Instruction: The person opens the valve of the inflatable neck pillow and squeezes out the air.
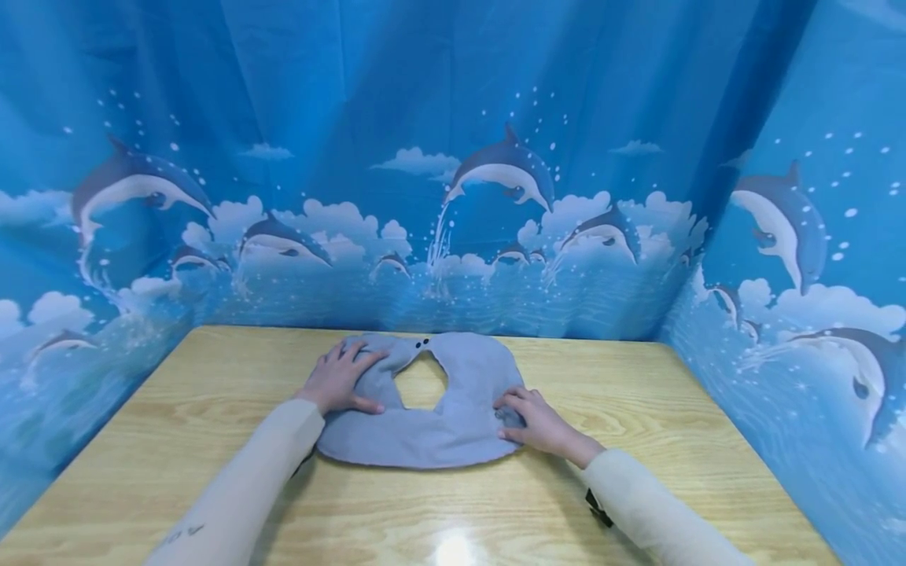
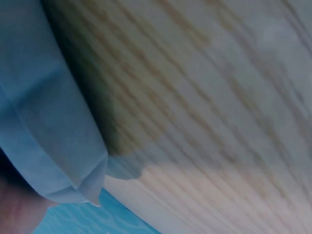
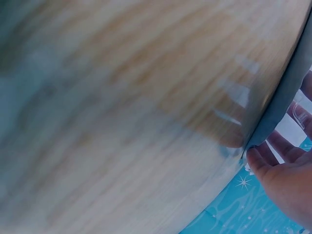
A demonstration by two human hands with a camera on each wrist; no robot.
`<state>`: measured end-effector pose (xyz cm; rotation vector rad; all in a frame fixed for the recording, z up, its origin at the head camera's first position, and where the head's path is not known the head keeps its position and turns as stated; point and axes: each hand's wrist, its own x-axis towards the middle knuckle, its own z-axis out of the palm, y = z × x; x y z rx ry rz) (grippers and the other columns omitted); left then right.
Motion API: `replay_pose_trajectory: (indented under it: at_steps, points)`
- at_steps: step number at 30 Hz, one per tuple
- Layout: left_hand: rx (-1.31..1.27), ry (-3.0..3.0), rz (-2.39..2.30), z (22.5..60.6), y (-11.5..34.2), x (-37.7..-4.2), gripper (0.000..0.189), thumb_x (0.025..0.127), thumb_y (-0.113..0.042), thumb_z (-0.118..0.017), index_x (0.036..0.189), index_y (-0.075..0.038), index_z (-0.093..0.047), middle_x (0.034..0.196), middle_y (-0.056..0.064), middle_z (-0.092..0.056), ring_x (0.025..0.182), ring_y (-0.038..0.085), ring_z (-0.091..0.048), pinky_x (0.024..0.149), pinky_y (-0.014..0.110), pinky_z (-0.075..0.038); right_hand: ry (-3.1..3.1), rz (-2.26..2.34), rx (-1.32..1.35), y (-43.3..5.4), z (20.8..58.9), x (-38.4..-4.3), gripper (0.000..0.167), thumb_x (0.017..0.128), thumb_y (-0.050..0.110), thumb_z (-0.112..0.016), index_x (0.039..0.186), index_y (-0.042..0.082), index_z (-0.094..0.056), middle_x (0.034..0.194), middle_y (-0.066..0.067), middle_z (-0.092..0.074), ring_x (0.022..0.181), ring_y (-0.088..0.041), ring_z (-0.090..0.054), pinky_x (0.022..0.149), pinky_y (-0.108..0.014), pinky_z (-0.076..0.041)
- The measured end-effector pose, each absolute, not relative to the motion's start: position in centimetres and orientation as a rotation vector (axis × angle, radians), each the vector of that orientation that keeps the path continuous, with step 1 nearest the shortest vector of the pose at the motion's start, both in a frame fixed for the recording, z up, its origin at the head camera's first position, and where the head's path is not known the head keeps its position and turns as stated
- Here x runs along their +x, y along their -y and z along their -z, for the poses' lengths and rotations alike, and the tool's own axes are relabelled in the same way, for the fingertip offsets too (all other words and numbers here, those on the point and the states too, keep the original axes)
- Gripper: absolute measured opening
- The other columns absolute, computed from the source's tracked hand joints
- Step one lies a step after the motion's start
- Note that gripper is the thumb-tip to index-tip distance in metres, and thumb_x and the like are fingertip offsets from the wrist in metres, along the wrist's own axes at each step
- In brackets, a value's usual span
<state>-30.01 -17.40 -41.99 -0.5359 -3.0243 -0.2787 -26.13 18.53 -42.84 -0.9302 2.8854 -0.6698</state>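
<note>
A flat grey U-shaped neck pillow (image 1: 418, 440) lies on the wooden table, its rounded side towards me. Its two ends meet at the far side, where two small black dots show, and bare wood appears through the central hole. Across the left lobe rests my left hand (image 1: 343, 381), fingers spread and thumb pointing at the hole. At the right edge, my right hand (image 1: 538, 420) lies with fingers bent lightly over the cloth and thumb apart from them. The right wrist view has the thumb (image 3: 258, 163) right at the pillow's edge (image 3: 280, 105).
The light wooden table (image 1: 637, 479) extends around the pillow. Blue curtains (image 1: 396, 86) with dolphins and clouds hang behind it and at both sides. A pale sleeve (image 1: 241, 479) covers the left forearm; a black strap piece (image 1: 598, 509) shows under the right sleeve.
</note>
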Motion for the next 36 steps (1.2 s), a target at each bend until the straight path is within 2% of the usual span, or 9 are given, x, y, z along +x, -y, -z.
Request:
replay_pose_trajectory:
  at_steps: [21, 36]
  points:
    - [-0.533, 3.042, 0.336, 42.5, 17.3, -29.7, 0.089, 0.06, -0.064, -0.071, 0.136, -0.028, -0.043, 0.145, 0.017, -0.03, 0.13, 0.048, -0.023, 0.094, 0.068, -0.027, -2.85, 0.676, -0.939, -18.4, 42.7, -26.2, 0.033, 0.084, 0.023, -0.066, 0.113, 0.008, -0.058, 0.123, -0.014, -0.049, 0.111, -0.033, -0.045, 0.09, -0.049, -0.037]
    - [-0.624, 3.009, 0.367, 42.4, 17.2, -28.6, 0.068, 0.071, -0.056, -0.068, 0.13, -0.03, -0.048, 0.143, 0.016, -0.032, 0.127, 0.047, -0.03, 0.092, 0.066, -0.03, -2.841, 0.668, -0.952, -18.3, 42.5, -26.1, 0.033, 0.084, 0.021, -0.066, 0.113, 0.007, -0.058, 0.123, -0.015, -0.049, 0.111, -0.035, -0.045, 0.091, -0.05, -0.037]
